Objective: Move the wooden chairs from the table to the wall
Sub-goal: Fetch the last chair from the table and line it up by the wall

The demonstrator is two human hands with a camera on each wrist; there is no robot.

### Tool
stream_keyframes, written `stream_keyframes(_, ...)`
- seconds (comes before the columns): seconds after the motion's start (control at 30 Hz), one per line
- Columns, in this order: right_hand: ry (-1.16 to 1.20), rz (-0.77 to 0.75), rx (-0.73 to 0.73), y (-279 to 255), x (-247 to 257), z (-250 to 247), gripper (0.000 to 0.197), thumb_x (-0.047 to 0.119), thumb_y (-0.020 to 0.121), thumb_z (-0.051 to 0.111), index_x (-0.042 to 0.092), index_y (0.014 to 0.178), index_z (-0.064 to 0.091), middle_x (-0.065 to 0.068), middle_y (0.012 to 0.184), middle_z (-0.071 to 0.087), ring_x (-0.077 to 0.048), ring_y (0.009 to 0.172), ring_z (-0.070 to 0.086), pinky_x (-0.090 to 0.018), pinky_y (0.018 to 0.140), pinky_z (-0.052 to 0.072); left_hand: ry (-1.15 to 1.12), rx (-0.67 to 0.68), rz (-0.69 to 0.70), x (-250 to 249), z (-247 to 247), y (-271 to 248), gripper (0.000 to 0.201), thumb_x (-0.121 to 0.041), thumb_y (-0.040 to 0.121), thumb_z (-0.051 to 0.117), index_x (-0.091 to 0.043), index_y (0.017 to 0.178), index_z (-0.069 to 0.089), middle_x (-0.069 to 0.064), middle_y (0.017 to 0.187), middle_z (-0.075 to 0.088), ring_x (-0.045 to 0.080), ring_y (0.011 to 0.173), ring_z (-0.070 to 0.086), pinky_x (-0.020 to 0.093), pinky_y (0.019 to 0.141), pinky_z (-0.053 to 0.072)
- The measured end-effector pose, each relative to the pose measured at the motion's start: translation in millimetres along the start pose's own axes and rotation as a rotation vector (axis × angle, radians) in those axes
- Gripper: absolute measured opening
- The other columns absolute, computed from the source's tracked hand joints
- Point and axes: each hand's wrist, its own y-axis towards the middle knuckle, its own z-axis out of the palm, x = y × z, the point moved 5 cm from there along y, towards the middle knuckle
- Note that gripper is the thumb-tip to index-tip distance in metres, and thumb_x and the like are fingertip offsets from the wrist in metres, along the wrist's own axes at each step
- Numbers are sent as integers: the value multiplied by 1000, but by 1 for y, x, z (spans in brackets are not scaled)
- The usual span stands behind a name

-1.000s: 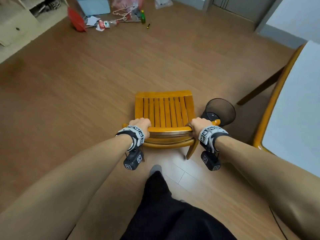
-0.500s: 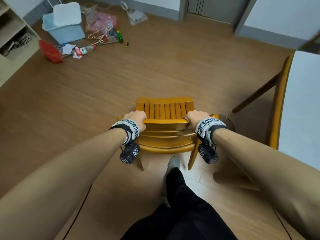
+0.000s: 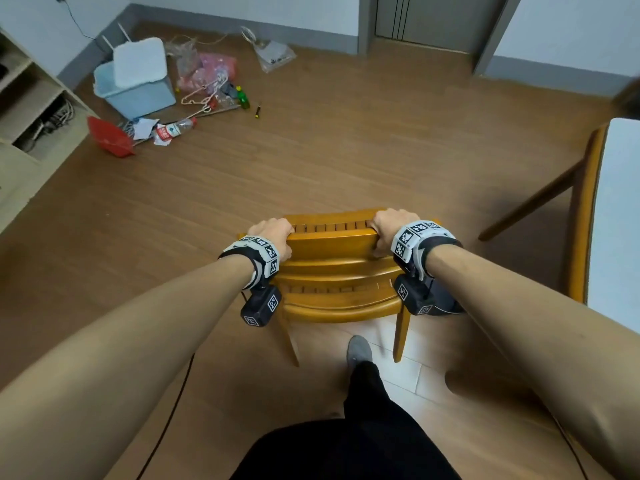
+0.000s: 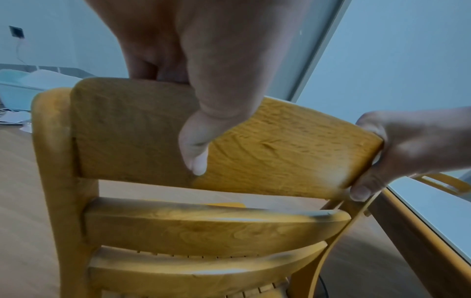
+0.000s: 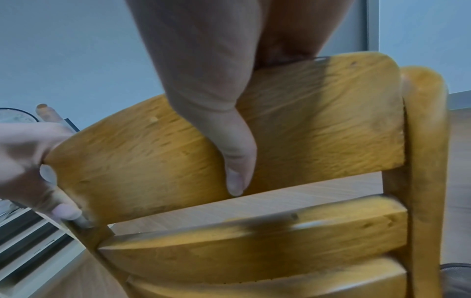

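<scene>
A honey-coloured wooden chair (image 3: 332,271) stands in front of me with its back towards me, its rear legs on the wood floor. My left hand (image 3: 273,233) grips the left end of the top back rail (image 4: 142,129), thumb on the near face, fingers over the top. My right hand (image 3: 388,226) grips the right end of that rail (image 5: 318,125) the same way. The white-topped table (image 3: 620,216) with its wooden rim is at the right edge.
A blue bin (image 3: 135,81), a red dustpan (image 3: 107,136), bags, a bottle and hangers lie on the floor at the far left. Open shelves (image 3: 31,116) line the left wall. A door (image 3: 436,19) is in the far wall. My foot (image 3: 358,351) is behind the chair.
The chair has travelled forward with both hands on its back rail, away from the table. More of the far wall and door shows, and the black bin beside the chair is now hidden.
</scene>
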Motion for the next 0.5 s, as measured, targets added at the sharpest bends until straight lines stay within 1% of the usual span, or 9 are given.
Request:
stream_keyframes(0.03,-2,11,3,-5,1,6,25,35,80,80,21,96,68,-4,97,67,-28,84,62,-38,74,56,4,0,5,0,5,-5,25,-27,88,73,-23,113,69,3,111,70,30,103,65,38,85,51)
stream_keyframes(0.1,0,36,15,-15,4,20,26,35,80,80,22,99,69,-2,98,67,-27,85,62,-36,73,53,14,-1,27,0,19,-15,22,-26,89,72,-24,110,68,2,109,70,29,102,66,37,82,51)
stream_keyframes(0.17,-3,62,18,-29,8,36,25,34,80,80,23,100,70,-1,97,66,-27,85,62,-35,72,51,17,-7,56,1,36,-28,14,-26,89,71,-23,103,70,1,105,70,28,97,66,36,78,50)
stream_keyframes(0.27,-13,99,18,-50,15,62,14,28,85,74,24,94,65,-1,93,61,-28,83,58,-35,75,49,26,-24,97,1,62,-50,6,-24,89,69,-23,95,68,2,99,70,28,92,65,35,73,48)
stream_keyframes(0.33,-34,128,18,-64,20,80,10,25,87,70,24,97,68,-2,92,61,-29,85,61,-36,75,49,39,-39,124,0,80,-64,9,-26,91,68,-23,99,69,3,102,69,29,95,65,35,74,47)
stream_keyframes(0.4,-59,151,11,-74,26,96,14,25,87,68,24,100,71,-1,90,63,-29,85,64,-35,72,48,41,-53,146,0,98,-77,17,-28,93,66,-23,109,68,3,108,69,29,100,64,37,78,47)
stream_keyframes(0.5,-85,170,-4,-80,32,113,11,25,87,66,26,96,72,-1,88,65,-28,80,62,-34,69,47,39,-52,166,1,118,-89,21,-27,95,63,-21,115,66,5,113,67,30,104,63,37,79,47)
